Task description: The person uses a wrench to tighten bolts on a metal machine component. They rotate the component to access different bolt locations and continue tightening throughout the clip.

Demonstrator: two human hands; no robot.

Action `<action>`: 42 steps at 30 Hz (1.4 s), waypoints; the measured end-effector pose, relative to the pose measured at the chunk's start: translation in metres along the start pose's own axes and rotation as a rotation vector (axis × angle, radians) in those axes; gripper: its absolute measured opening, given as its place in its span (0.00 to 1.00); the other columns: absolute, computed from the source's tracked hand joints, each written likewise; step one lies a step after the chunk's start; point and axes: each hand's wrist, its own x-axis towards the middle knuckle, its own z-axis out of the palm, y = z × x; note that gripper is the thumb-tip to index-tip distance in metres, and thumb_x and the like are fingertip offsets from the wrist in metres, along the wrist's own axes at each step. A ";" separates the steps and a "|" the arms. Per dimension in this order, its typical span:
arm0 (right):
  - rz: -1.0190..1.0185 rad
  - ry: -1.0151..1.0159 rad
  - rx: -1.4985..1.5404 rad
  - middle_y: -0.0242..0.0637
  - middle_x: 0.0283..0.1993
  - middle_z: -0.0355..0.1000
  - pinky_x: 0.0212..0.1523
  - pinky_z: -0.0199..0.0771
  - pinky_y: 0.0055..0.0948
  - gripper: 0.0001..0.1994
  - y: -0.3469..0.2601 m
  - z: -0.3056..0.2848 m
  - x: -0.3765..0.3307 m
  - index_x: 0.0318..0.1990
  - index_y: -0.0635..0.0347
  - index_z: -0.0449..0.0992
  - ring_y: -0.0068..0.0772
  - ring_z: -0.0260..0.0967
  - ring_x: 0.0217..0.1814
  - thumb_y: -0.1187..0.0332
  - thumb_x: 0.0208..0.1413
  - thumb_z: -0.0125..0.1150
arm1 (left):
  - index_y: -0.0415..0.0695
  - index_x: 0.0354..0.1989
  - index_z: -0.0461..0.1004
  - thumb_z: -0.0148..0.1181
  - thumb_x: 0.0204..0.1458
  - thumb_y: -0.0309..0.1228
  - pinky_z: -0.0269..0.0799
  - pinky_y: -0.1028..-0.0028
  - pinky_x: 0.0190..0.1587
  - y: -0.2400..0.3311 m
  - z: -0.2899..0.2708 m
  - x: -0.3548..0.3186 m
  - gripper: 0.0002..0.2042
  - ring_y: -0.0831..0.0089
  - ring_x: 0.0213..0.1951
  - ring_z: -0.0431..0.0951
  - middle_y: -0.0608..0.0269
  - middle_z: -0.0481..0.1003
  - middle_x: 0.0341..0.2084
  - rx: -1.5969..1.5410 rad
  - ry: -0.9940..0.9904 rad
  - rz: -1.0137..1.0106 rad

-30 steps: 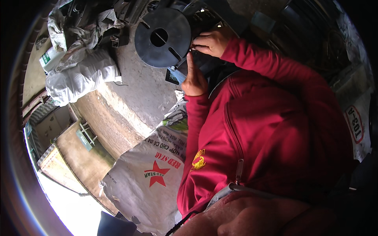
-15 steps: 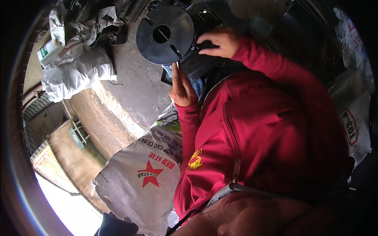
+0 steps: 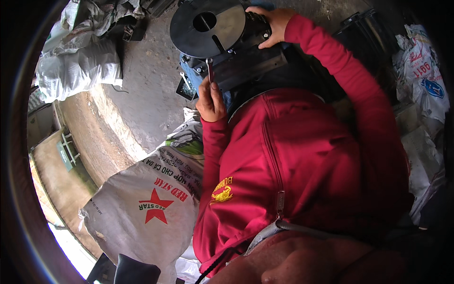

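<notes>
A round black metal plate (image 3: 184,35) with a centre hole and slots lies on top of a dark machine part (image 3: 255,64) in front of me. My left hand (image 3: 211,102) is closed round a wrench (image 3: 211,71), its head pointing up beside the plate's near edge, close to a small bolt (image 3: 231,51). My right hand (image 3: 275,26) grips the right side of the dark part, thumb toward me and fingers along the far side.
A small black tray (image 3: 181,91) with small fasteners and another wrench (image 3: 186,79) lies left of the part. White sacks (image 3: 78,68) are piled at the far left. A large printed sack (image 3: 123,222) rests by my left arm, with more bags (image 3: 423,75) at right.
My left hand has drawn the wrench slightly away from the plate's slot. The right hand has gone from spread fingers to a grip on the part's side. My view has shifted.
</notes>
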 end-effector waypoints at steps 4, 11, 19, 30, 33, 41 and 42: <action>-0.080 0.141 -0.025 0.44 0.36 0.76 0.38 0.75 0.41 0.53 0.029 0.028 0.010 0.67 0.47 0.49 0.48 0.75 0.34 0.47 0.33 0.75 | 0.45 0.66 0.61 0.44 0.59 0.19 0.67 0.80 0.27 0.015 0.003 0.010 0.24 0.83 0.21 0.67 0.60 0.79 0.36 0.127 -0.026 0.147; -0.019 0.003 0.048 0.46 0.47 0.75 0.49 0.72 0.39 0.53 0.008 0.010 0.012 0.67 0.48 0.49 0.50 0.74 0.48 0.50 0.33 0.76 | 0.49 0.63 0.66 0.50 0.51 0.15 0.68 0.74 0.24 0.027 0.008 0.032 0.29 0.71 0.16 0.67 0.55 0.70 0.17 0.307 -0.017 0.345; -0.022 0.022 0.034 0.45 0.47 0.75 0.46 0.73 0.38 0.50 0.009 0.011 0.014 0.64 0.49 0.51 0.48 0.74 0.46 0.50 0.32 0.76 | 0.50 0.62 0.67 0.52 0.48 0.15 0.66 0.70 0.21 0.028 0.018 0.043 0.30 0.67 0.14 0.67 0.56 0.68 0.16 0.336 0.106 0.526; -0.008 0.012 0.080 0.46 0.45 0.75 0.46 0.74 0.40 0.52 0.011 0.012 0.014 0.65 0.50 0.49 0.51 0.74 0.45 0.51 0.32 0.77 | 0.51 0.62 0.68 0.55 0.48 0.18 0.60 0.67 0.16 0.011 0.014 0.027 0.29 0.65 0.11 0.64 0.60 0.65 0.13 0.462 0.177 0.612; -0.044 0.020 0.067 0.48 0.43 0.76 0.46 0.74 0.41 0.54 0.016 0.022 0.016 0.66 0.50 0.46 0.54 0.74 0.44 0.51 0.32 0.76 | 0.51 0.62 0.68 0.56 0.46 0.15 0.60 0.68 0.17 -0.008 0.024 0.037 0.31 0.67 0.11 0.62 0.61 0.61 0.11 0.676 0.033 0.447; 0.008 -0.020 0.110 0.48 0.52 0.73 0.51 0.71 0.39 0.53 0.013 0.012 0.015 0.66 0.48 0.49 0.51 0.71 0.53 0.52 0.31 0.78 | 0.60 0.61 0.69 0.58 0.48 0.21 0.64 0.67 0.17 0.005 0.006 0.035 0.30 0.66 0.11 0.65 0.62 0.62 0.12 0.528 -0.035 0.549; 0.014 -0.033 0.119 0.48 0.52 0.72 0.51 0.71 0.39 0.53 0.008 0.009 0.016 0.66 0.48 0.50 0.51 0.71 0.53 0.52 0.31 0.78 | 0.63 0.61 0.69 0.58 0.48 0.22 0.64 0.67 0.17 -0.002 0.002 0.042 0.29 0.66 0.11 0.66 0.63 0.63 0.12 0.627 -0.088 0.500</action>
